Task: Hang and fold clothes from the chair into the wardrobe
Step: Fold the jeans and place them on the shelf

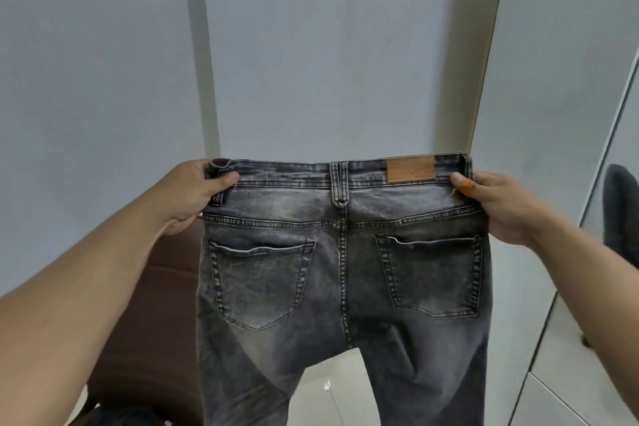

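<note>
The jeans (342, 263) hung in the air before the wall (345, 45), above the chair (145, 322), back pockets facing the person. The left hand (193, 194) and right hand (491, 204) each pinched one end of the waistband, spread wide apart. Denim looked soft but weighty; the waistband seemed the firmest hold. The long axis ran vertical, waist up, legs dangling toward the floor (328, 387).
</note>
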